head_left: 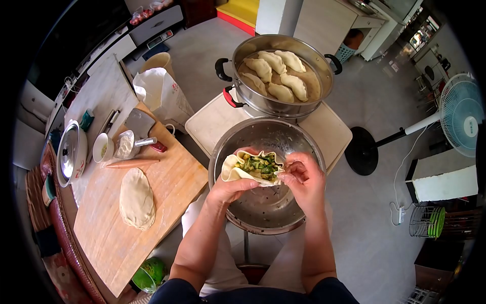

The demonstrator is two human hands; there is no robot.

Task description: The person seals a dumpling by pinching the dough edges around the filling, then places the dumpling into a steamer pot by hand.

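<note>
A dumpling (253,166) with green chopped filling lies open-topped between my two hands. My left hand (234,188) cradles its wrapper from the left and below, thumb along the near edge. At the right end, my right hand (304,177) pinches the wrapper's rim between thumb and fingers. Beneath both hands is a wide metal bowl (266,213) with bits of filling stuck to its wall. Beyond it, a steamer pot (243,90) holds several folded dumplings (281,92).
To the left, a wooden board (101,218) carries a stack of dough wrappers (137,197), a rolling pin (132,163), a cleaver (139,121) and small bowls (103,147). A white bag (161,93) stands behind it. A fan (461,114) stands at right. The steamer rests on a stool (336,133).
</note>
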